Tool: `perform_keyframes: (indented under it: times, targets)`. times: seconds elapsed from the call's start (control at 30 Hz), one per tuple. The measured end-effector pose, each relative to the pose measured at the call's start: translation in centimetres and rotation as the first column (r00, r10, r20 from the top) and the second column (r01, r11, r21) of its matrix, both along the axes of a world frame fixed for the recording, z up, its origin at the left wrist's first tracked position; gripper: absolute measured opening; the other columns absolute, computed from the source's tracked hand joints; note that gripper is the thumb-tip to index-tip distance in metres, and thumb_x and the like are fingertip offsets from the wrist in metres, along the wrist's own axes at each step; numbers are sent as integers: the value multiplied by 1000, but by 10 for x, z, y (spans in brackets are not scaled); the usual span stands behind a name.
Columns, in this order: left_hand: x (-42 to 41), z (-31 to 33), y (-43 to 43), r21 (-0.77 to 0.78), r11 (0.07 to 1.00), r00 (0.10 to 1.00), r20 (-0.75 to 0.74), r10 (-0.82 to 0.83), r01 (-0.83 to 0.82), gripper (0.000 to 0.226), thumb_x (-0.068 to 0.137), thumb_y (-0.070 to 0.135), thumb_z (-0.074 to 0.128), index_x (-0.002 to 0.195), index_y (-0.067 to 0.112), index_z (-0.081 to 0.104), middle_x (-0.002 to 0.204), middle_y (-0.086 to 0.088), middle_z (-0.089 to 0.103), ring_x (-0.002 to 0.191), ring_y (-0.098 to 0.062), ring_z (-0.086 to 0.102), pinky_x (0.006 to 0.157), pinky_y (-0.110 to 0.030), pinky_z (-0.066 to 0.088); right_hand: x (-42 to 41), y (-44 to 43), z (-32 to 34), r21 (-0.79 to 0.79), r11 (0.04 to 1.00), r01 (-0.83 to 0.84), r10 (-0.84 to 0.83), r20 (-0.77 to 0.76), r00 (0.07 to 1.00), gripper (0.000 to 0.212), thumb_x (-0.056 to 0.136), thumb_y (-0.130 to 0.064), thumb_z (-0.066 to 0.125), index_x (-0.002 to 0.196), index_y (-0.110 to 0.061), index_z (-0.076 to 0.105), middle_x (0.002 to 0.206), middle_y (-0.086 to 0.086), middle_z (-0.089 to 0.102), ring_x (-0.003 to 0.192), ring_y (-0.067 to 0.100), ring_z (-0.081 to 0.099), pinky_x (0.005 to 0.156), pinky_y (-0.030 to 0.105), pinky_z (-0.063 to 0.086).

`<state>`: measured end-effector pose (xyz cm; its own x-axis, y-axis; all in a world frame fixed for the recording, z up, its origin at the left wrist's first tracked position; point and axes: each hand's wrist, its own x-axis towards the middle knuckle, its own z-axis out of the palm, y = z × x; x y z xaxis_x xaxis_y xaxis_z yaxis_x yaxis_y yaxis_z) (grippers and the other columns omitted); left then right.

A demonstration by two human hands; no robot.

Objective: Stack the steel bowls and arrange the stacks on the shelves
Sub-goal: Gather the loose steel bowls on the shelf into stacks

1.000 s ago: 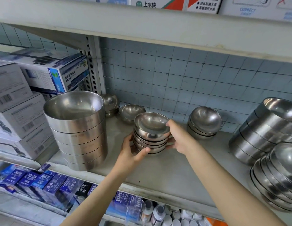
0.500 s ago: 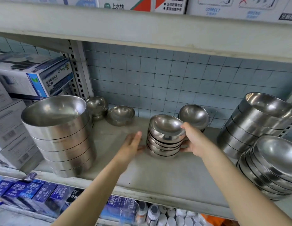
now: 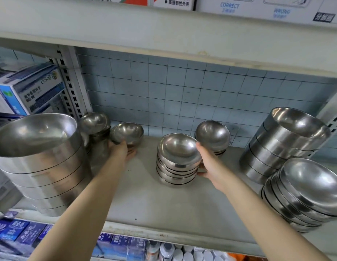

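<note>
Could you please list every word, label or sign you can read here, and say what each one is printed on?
"CORRECT": white cardboard box on the top shelf.
"WRONG": same white box, further right.
"jeco", turned upside down: blue and white carton at left.
Chinese characters on the top-shelf boxes, the left carton and the dark blue packets on the lower shelf: too blurred to read.
Steel bowls: no readable markings.

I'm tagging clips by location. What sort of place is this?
Probably a shop or stockroom: metal shelving carries many stacks of steel bowls, boxed goods sit alongside, and more packaged goods fill the shelf below.
</note>
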<state>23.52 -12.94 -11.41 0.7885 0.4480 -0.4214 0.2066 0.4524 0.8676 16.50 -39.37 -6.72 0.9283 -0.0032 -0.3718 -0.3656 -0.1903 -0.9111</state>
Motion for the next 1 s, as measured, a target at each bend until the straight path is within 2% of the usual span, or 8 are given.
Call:
perform_keyframes:
  times: [0.23,0.4,0.53,0.63,0.7,0.87,0.93,1.0]
  targets:
    - [-28,31,-9,292,955,997,41,-69,54,33,104,23,37,133,10,47,101,-18,67,73,-22,65,57,-30,52,-5,1,3,15,1000,2,-3,64,998,70,71,-80,43,131,-47,54,132,-14,61,121,16,58,105,47,49]
    - [-68,76,-28,524,835,966,82,-246,168,28,99,25,33,91,12,57,61,-4,61,50,-15,44,51,-27,34,-3,1,3,62,998,13,-19,96,995,78,77,-84,38,143,-43,47,145,-12,54,133,16,50,114,48,39]
    - [-92,95,-49,674,689,914,48,-403,268,30,98,25,32,77,15,52,56,-2,59,49,-15,41,55,-30,35,0,5,21,197,980,9,-44,172,984,49,97,-68,33,136,-44,51,144,-8,55,130,13,53,115,44,38]
    - [-101,99,-64,810,507,890,-37,-455,293,40,96,23,32,63,11,50,56,-1,58,57,-19,47,61,-32,39,-2,9,30,169,983,-66,24,237,971,64,85,-75,39,140,-45,50,148,-16,48,137,8,42,121,41,27]
    - [-101,97,-70,870,390,890,-111,-442,302,45,97,26,31,59,11,49,61,-4,61,65,-25,53,66,-35,43,-2,10,31,110,989,-97,64,269,961,55,98,-61,36,148,-38,43,147,-22,39,134,0,33,118,29,20]
    - [-106,86,-75,918,253,907,-199,-371,304,36,102,36,30,84,20,57,92,-5,65,89,-27,57,71,-33,41,-5,7,24,38,999,-34,21,302,953,39,106,-38,37,142,-31,50,137,-15,46,112,1,50,96,21,31]
    - [-109,79,-75,894,318,903,-179,-390,314,40,103,46,28,111,26,61,111,-3,66,106,-25,56,83,-34,43,-5,7,23,58,998,-24,7,281,960,35,105,-42,40,138,-36,50,130,-18,46,96,-2,52,94,23,34]
    - [-112,71,-74,797,477,889,-155,-431,370,55,95,66,26,135,36,50,136,2,55,129,-22,47,100,-39,42,-5,7,19,106,994,-39,13,237,972,27,100,-56,41,126,-49,48,128,-21,48,100,0,50,108,35,34]
